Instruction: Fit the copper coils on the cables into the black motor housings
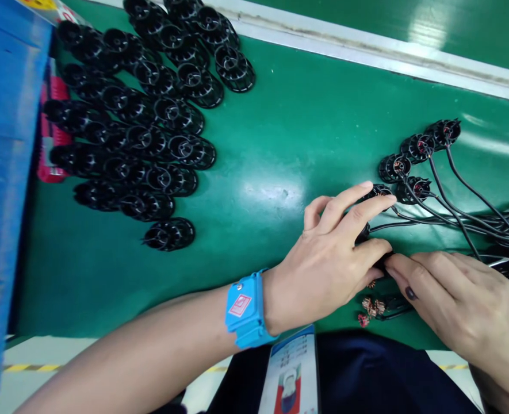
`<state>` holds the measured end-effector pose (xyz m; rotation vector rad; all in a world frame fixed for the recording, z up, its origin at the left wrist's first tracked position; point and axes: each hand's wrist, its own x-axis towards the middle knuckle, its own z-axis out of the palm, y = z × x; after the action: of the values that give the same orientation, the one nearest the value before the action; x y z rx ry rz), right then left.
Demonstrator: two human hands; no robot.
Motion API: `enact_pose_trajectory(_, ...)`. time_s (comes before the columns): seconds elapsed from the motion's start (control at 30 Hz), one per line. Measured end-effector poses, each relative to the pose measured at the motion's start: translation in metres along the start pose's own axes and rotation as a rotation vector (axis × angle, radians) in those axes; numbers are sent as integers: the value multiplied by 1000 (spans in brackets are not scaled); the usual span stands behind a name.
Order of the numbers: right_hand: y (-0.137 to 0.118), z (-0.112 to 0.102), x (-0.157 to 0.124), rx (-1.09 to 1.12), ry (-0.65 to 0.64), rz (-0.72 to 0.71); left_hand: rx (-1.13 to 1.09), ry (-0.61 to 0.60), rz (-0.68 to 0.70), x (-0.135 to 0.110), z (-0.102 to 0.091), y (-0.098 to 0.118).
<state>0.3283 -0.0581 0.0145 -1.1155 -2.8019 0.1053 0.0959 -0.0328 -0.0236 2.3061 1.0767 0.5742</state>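
Low on the right, I have the left hand (332, 253) and right hand (461, 293) pinching a small black part (384, 261), maybe fitting it, so steady fingers seem needed next.

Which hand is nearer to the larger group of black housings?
Left. The left hand is to the right of the larger group of black housings; the right hand is farther right, beside the black cables.

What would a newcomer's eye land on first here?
Probably the bright blue wristband on the left wrist, low and near the middle. Then the crowd of black plastic cups at upper left on the green tabletop. At right, the left hand and right hand meet at a mostly hidden dark part, near black cables.
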Motion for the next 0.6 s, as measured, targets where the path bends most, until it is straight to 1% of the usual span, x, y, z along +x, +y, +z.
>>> enact_pose_trajectory(0.07, -1, -4, -1, 14, -15, 22, 4, 4, -2, 1, 0, 0)
enact_pose_trajectory(0.23, -3, -15, -13, 145, -6, 112, -4, 4, 0, 2, 0, -1)
enact_pose_trajectory(0.37, -1, -15, -16, 157, -3, 157, -9, 0, 0, 1, 1, -2)
enact_pose_trajectory(0.47, 0, -13, -12, 167, 5, 160, -9, 7, 6, 0, 1, -1)
enact_pose_trajectory(0.6, -1, -11, -8, 157, 21, 121, -12, 23, 18, 0, 1, -1)
